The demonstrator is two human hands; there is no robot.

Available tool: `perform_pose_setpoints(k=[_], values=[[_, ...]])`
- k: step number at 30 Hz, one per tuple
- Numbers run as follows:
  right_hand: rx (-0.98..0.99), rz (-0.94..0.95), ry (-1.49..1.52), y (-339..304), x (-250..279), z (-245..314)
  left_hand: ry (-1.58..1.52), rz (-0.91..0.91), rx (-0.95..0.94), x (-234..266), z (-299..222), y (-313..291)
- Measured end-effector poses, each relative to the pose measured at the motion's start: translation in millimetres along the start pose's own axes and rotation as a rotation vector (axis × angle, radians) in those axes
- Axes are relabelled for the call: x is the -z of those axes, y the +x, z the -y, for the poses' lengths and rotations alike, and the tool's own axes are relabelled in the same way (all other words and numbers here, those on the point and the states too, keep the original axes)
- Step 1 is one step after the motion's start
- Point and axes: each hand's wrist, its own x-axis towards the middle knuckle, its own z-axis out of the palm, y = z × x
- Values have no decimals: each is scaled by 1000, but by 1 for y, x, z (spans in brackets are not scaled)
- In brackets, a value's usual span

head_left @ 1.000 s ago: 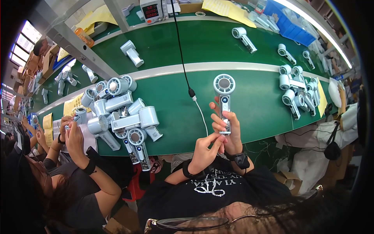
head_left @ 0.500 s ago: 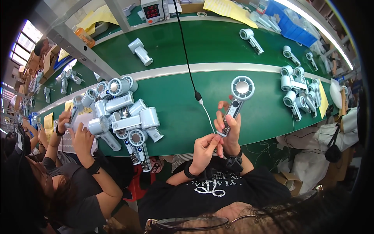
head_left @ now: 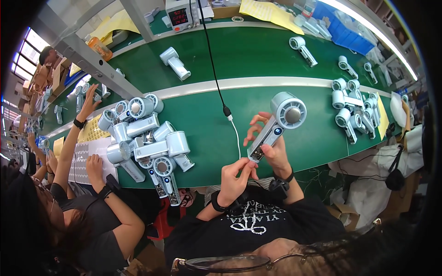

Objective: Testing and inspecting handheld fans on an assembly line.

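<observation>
My right hand (head_left: pixel 276 156) is wrapped round the handle of a pale blue handheld fan (head_left: pixel 289 112), its round head tilted up and away from me. The handle's open side shows the circuit board and a small lit blue display. At the handle's lower end, my left hand (head_left: pixel 234 181) pinches the end of a white cable (head_left: pixel 237 138); the plug is hidden by the fingers. That cable joins a black cord (head_left: pixel 214 69) hanging down over the bench.
To the left is a heap of similar fans (head_left: pixel 152 133); a smaller group (head_left: pixel 352 103) lies to the right. More fans rest on the far green belt (head_left: pixel 239 50), behind a pale rail. A power supply (head_left: pixel 178 17) stands beyond. A co-worker's hand (head_left: pixel 95 170) is beside the left heap.
The fan has tilted and risen slightly, and its display now glows blue. Readings on the power supply have changed. Fans on the far belt have shifted right. The co-worker's one arm reaches farther out.
</observation>
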Motion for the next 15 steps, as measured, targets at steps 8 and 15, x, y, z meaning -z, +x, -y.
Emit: perform_pose_setpoints(k=[8,15], values=[[-186,32,60,-8,-6,23,333,-2,-223,8,-8,-2],[-156,-6,153,-12,-9,21,430,13,-309,8,-11,-3]])
